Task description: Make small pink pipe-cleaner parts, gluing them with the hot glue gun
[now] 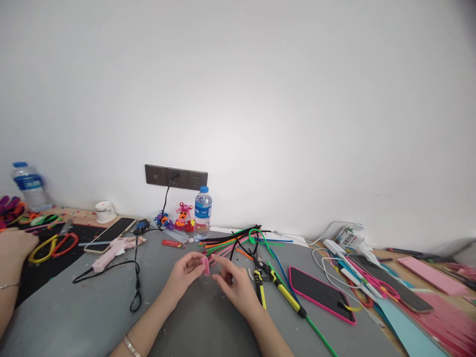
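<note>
Between the thumb and fingers of my left hand (188, 272) is a small pink bundle (206, 266), which looks like a folded pipe cleaner. My right hand (234, 282) is just to its right, index finger and thumb apart. The index fingertip is close to the pink bundle; I cannot tell whether it touches. Behind my hands lies a pile of coloured pipe cleaners (226, 241). Beside my right hand rest wire cutters (265, 270) with yellow and black handles. Farther left, a pink glue gun (111, 252) lies on the grey mat (92, 307) with its black cord.
A water bottle (203, 213) stands at the back, near small pipe-cleaner figures (183, 217). A pink-cased phone (320, 295) lies right, before cables, scissors (375, 283) and paper. At the far left, another person's hand (17, 245) is near scissors (55, 248).
</note>
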Tool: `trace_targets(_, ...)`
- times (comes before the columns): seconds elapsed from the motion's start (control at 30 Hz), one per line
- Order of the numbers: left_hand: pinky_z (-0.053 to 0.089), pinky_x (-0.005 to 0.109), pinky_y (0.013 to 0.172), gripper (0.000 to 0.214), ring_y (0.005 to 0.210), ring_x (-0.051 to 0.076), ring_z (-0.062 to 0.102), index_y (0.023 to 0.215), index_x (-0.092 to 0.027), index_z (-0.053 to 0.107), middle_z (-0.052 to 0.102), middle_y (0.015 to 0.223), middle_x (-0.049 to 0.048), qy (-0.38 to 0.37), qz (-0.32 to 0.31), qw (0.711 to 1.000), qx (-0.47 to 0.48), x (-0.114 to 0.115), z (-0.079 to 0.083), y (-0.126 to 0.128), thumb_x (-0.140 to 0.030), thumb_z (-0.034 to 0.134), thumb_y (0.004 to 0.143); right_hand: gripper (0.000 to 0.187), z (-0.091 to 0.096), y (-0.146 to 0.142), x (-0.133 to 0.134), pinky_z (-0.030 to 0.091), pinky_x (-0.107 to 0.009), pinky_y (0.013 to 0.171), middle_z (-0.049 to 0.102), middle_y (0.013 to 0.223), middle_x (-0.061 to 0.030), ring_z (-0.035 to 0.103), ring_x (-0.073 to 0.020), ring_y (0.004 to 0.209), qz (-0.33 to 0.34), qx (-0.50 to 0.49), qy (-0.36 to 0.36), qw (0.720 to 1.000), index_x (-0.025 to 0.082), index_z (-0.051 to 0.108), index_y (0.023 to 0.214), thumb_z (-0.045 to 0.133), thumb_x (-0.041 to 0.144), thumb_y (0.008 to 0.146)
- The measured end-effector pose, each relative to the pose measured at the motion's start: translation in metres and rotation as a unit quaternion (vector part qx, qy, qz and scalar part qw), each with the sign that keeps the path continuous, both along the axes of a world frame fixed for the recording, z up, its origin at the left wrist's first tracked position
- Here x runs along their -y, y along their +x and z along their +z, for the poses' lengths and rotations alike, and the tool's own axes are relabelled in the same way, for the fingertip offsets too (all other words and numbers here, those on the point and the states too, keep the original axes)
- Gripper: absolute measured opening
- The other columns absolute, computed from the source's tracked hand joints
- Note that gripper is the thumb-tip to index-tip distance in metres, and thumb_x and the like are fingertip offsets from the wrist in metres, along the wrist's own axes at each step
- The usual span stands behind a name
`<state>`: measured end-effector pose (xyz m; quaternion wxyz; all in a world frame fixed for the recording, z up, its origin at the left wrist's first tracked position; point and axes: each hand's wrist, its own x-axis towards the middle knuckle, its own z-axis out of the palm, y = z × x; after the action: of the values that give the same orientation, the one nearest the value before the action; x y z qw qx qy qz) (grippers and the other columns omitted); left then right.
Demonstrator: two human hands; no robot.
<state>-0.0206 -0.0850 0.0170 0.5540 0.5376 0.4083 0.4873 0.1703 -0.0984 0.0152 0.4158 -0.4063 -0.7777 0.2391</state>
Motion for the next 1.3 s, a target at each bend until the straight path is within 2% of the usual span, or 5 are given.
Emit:
trace_targets(0.23, 0.053, 0.030, 0.075, 0.018, 0.082, 0.020, 0.065, 0.090, -0.017, 0.065, 0.068, 0.084, 0.0046, 0.069, 0.000, 0.996, -0.056, -0.0014, -0.0011, 0.0009, -0.027, 0.067, 0.076, 0.038, -0.0009, -0.0006, 0.0005, 0.034, -0.019, 0.052, 0.043, 0.060, 0.0064, 0.042, -0.0114, 0.051, -0.008, -0.018, 0.002, 1.000, 0.021, 0.057, 0.126, 0.052, 0.019, 0.089)
trace_targets(0.4, 0.052, 0.032, 0.076, 0.028, 0.086, 0.022, 0.066, 0.102, -0.019, 0.060, 0.069, 0.089, 0.0047, 0.164, 0.047, 0.976, -0.137, -0.0005, -0.0036, 0.0019, -0.019, 0.061, 0.075, 0.043, 0.0006, -0.0026, 0.0017, 0.033, -0.019, 0.052, 0.042, 0.060, 0.0075, 0.042, -0.0109, 0.051, 0.006, -0.017, -0.018, 1.000, 0.022, 0.055, 0.127, 0.057, 0.017, 0.084)
trace_targets(0.57, 0.051, 0.032, 0.076, 0.037, 0.084, 0.021, 0.068, 0.110, -0.021, 0.054, 0.071, 0.086, 0.0024, 0.220, 0.041, 0.956, -0.188, 0.0026, -0.0028, 0.0032, -0.013, 0.056, 0.074, 0.038, 0.0000, -0.0024, 0.0006, 0.033, -0.019, 0.052, 0.043, 0.060, 0.0072, 0.042, -0.0109, 0.051, 0.008, -0.010, -0.018, 1.000, 0.021, 0.060, 0.120, 0.061, 0.016, 0.082)
trace_targets(1.07, 0.050, 0.031, 0.077, 0.038, 0.085, 0.020, 0.070, 0.111, -0.022, 0.053, 0.075, 0.089, 0.0024, 0.232, 0.016, 0.946, -0.225, 0.0021, -0.0066, 0.0035, -0.012, 0.054, 0.075, 0.019, -0.0019, -0.0037, -0.0006, 0.037, -0.020, 0.054, 0.056, 0.066, 0.0025, 0.048, -0.0119, 0.055, 0.021, -0.003, 0.005, 1.000, 0.021, 0.068, 0.106, 0.060, 0.020, 0.088)
trace_targets(1.3, 0.050, 0.031, 0.076, 0.035, 0.085, 0.020, 0.070, 0.110, -0.022, 0.054, 0.074, 0.088, 0.0024, 0.220, 0.018, 0.950, -0.223, 0.0018, -0.0087, 0.0027, -0.013, 0.055, 0.076, 0.022, -0.0058, -0.0029, -0.0021, 0.037, -0.020, 0.054, 0.055, 0.066, 0.0032, 0.049, -0.0124, 0.056, 0.019, 0.013, 0.024, 0.999, 0.022, 0.068, 0.104, 0.063, 0.014, 0.085)
